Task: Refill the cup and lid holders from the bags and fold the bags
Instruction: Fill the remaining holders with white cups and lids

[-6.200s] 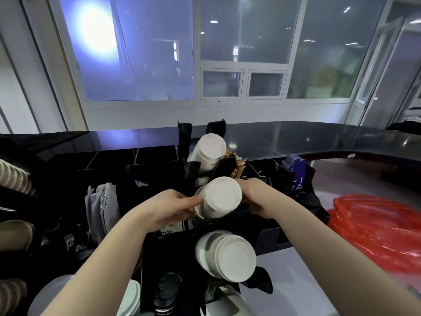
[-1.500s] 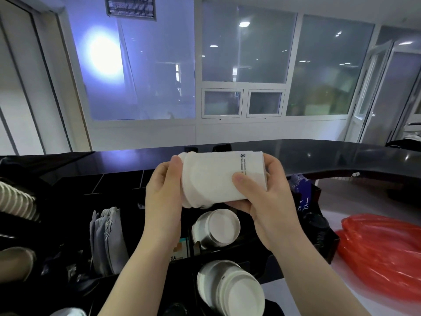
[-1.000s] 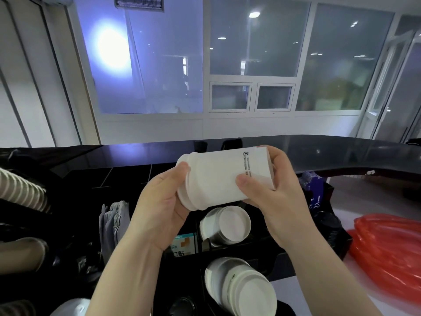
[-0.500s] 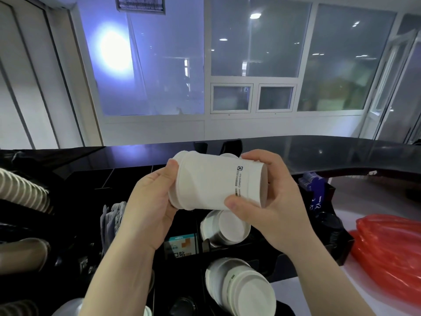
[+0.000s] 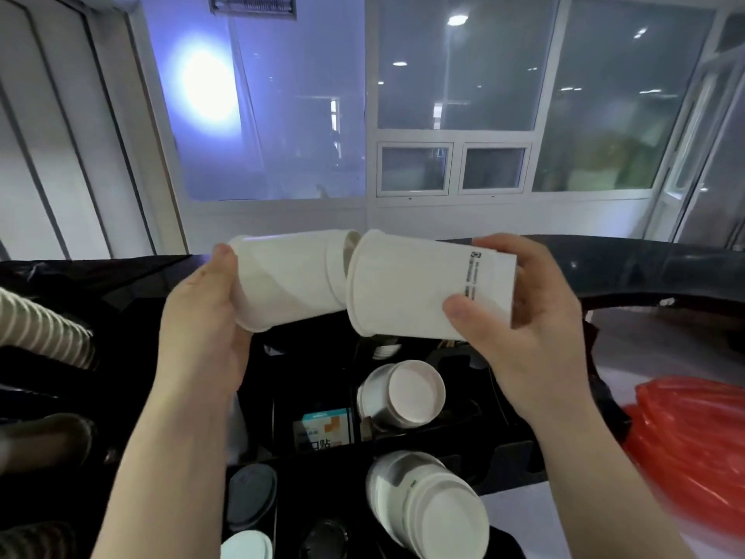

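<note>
I hold white paper cups sideways at chest height above the black cup holder (image 5: 504,453). My left hand (image 5: 201,316) grips the rim end of one white cup (image 5: 290,284). My right hand (image 5: 524,328) grips a second white cup (image 5: 423,284) with small black print near its base. The first cup's base still sits just inside the second cup's mouth. Below them, two stacks of white cups lie in the holder, one in the middle slot (image 5: 403,393) and one in the near slot (image 5: 427,506).
A red plastic bag (image 5: 693,445) lies on the counter at the right. Ribbed paper cup stacks (image 5: 40,328) jut in from the left. Dark and white lids (image 5: 250,502) sit in the holder's near-left slots. A dark curved countertop (image 5: 645,272) runs behind.
The cups were nested as one short stack between both hands. My hands have drawn apart, and the left cup has slid almost out of the right one.
</note>
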The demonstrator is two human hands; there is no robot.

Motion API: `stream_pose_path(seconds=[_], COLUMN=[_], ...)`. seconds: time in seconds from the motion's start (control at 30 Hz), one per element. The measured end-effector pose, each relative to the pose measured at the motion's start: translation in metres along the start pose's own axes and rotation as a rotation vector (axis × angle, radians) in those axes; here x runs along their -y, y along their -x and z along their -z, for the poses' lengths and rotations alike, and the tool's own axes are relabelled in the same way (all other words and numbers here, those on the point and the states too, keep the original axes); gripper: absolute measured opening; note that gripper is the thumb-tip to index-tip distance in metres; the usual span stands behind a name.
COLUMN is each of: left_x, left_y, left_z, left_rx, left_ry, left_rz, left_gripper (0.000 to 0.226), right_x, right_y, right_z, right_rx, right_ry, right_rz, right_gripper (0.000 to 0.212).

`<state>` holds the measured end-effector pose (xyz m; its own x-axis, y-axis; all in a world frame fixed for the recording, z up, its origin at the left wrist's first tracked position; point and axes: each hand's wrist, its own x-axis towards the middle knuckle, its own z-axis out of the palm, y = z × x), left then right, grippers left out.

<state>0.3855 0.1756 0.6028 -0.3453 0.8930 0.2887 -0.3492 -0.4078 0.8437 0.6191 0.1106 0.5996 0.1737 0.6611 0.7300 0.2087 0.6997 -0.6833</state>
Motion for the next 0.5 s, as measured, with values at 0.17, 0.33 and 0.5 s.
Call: stream_pose_path(seconds=[0.17, 0.33, 0.5], left_x=[0.015, 0.024, 0.028], left_y=[0.003, 0.002, 0.002], left_z=[0.002, 0.003, 0.01], left_rx=[0.025, 0.039, 0.033], left_ry=[0.002, 0.014, 0.035], left_rz=[0.044, 0.111, 0.188], left_gripper=[0.041, 0.038, 0.03], right_x=[-0.007, -0.01, -0.01], right_y=[0.002, -0.007, -0.022], right_z=[0.008, 0.015, 0.005], right_rx=[-0.194, -0.268, -0.063], right_ry=[-0.039, 0.355, 0.577], right_rz=[-0.024, 0.047, 0.12], right_gripper=[0.055, 0.065, 0.079])
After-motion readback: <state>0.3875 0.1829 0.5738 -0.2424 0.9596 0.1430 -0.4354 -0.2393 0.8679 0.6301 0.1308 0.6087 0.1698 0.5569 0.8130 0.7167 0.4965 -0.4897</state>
